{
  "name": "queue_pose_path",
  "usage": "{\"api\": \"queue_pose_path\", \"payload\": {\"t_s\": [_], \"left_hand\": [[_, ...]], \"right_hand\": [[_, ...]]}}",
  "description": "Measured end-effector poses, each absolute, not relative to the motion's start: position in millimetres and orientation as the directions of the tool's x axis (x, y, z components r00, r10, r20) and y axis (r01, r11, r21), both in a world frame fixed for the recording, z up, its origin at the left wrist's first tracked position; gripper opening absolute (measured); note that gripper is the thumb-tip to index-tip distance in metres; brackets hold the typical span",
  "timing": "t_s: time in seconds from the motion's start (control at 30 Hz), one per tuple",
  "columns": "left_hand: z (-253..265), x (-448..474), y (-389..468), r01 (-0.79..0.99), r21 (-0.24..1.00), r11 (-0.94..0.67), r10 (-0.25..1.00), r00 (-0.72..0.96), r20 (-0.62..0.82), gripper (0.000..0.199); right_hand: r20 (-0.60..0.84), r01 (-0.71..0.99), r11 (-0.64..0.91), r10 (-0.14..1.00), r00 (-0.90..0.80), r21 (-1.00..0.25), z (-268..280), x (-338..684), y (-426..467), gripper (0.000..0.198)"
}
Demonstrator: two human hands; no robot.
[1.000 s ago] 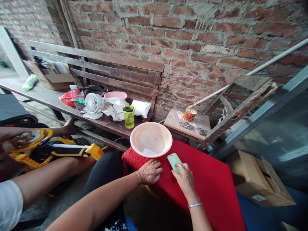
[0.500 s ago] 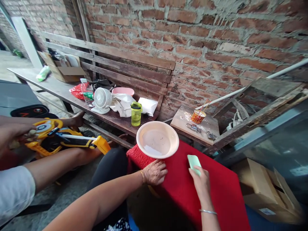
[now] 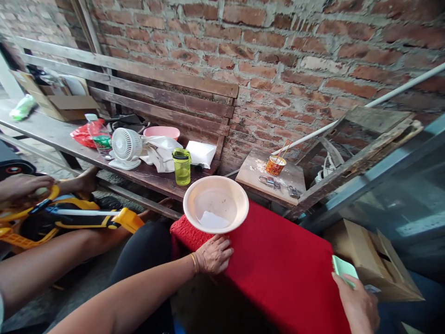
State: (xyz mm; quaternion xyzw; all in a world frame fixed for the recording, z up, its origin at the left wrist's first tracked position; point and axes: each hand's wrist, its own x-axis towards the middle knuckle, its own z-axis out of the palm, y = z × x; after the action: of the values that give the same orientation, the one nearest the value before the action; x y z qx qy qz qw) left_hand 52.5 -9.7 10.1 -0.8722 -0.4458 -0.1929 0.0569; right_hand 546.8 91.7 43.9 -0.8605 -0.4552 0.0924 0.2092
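My left hand (image 3: 213,255) lies at the near edge of a red cloth (image 3: 274,250), just below a pale basin (image 3: 239,206). Its fingers are bent and pressed onto the cloth; the thumb is mostly hidden. In the basin is shallow water with small dark specks. Over the cloth's right end, my right hand (image 3: 358,301) is closed around a mint-green rectangular object (image 3: 344,269). The underside of that object is hidden, so its exact kind does not show.
A wooden bench (image 3: 83,139) bears a white fan (image 3: 127,146), a green bottle (image 3: 182,167) and a pink bowl (image 3: 162,133). A paper cup (image 3: 276,165) and padlocks (image 3: 269,181) sit on a small board. Another person's hand (image 3: 26,188) holds a yellow-black toy (image 3: 86,218). A cardboard box (image 3: 368,260) stands right.
My right hand has moved right with the mint-green object, from the middle of the cloth to its right end. My left hand stays by the basin. The view has shifted slightly right.
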Motion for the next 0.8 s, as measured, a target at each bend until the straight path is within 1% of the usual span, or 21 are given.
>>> {"api": "queue_pose_path", "payload": {"t_s": [0.03, 0.1, 0.17, 0.23, 0.3, 0.37, 0.43, 0.5, 0.57, 0.67, 0.73, 0.8], "left_hand": [[10, 52, -10, 0.801, 0.072, -0.595, 0.754, 0.526, 0.393, 0.024], [10, 52, -11, 0.803, 0.058, -0.593, 0.747, 0.521, 0.413, 0.025], [10, 52, -13, 0.806, 0.034, -0.591, 0.731, 0.517, 0.446, 0.026], [9, 51, -13, 0.807, 0.013, -0.59, 0.71, 0.51, 0.485, 0.027], [8, 51, -14, 0.806, 0.01, -0.592, 0.69, 0.5, 0.523, 0.027], [6, 50, -14, 0.801, 0.019, -0.598, 0.672, 0.488, 0.557, 0.028], [3, 49, -14, 0.801, 0.024, -0.599, 0.657, 0.473, 0.587, 0.029], [1, 49, -15, 0.805, 0.022, -0.592, 0.654, 0.464, 0.598, 0.03], [-1, 48, -15, 0.809, 0.017, -0.587, 0.662, 0.468, 0.586, 0.03], [0, 48, -15, 0.812, 0.019, -0.584, 0.685, 0.48, 0.548, 0.03], [1, 48, -15, 0.812, 0.022, -0.584, 0.695, 0.486, 0.53, 0.03], [2, 48, -14, 0.808, 0.022, -0.589, 0.692, 0.489, 0.531, 0.03]], "right_hand": [[0.038, 0.744, -0.497, 0.82, 0.571, -0.447, 46, 542, 92, 0.066], [0.077, 0.777, -0.386, 0.872, 0.483, -0.497, 51, 508, 98, 0.061], [0.13, 0.822, -0.231, 0.93, 0.343, -0.52, 57, 454, 110, 0.054], [0.168, 0.868, -0.049, 0.974, 0.15, -0.495, 61, 396, 123, 0.045], [0.182, 0.871, 0.074, 0.983, 0.018, -0.487, 62, 346, 135, 0.034], [0.177, 0.862, 0.147, 0.982, -0.068, -0.486, 60, 313, 145, 0.026], [0.16, 0.856, 0.186, 0.979, -0.122, -0.482, 57, 301, 153, 0.024], [0.139, 0.858, 0.178, 0.982, -0.126, -0.481, 56, 312, 161, 0.025], [0.114, 0.868, 0.109, 0.992, -0.061, -0.484, 59, 344, 166, 0.026], [0.068, 0.865, -0.104, 0.985, 0.157, -0.49, 74, 421, 163, 0.031], [0.036, 0.823, -0.268, 0.944, 0.329, -0.5, 85, 478, 150, 0.037], [0.035, 0.754, -0.361, 0.891, 0.452, -0.548, 91, 530, 128, 0.039]]}}
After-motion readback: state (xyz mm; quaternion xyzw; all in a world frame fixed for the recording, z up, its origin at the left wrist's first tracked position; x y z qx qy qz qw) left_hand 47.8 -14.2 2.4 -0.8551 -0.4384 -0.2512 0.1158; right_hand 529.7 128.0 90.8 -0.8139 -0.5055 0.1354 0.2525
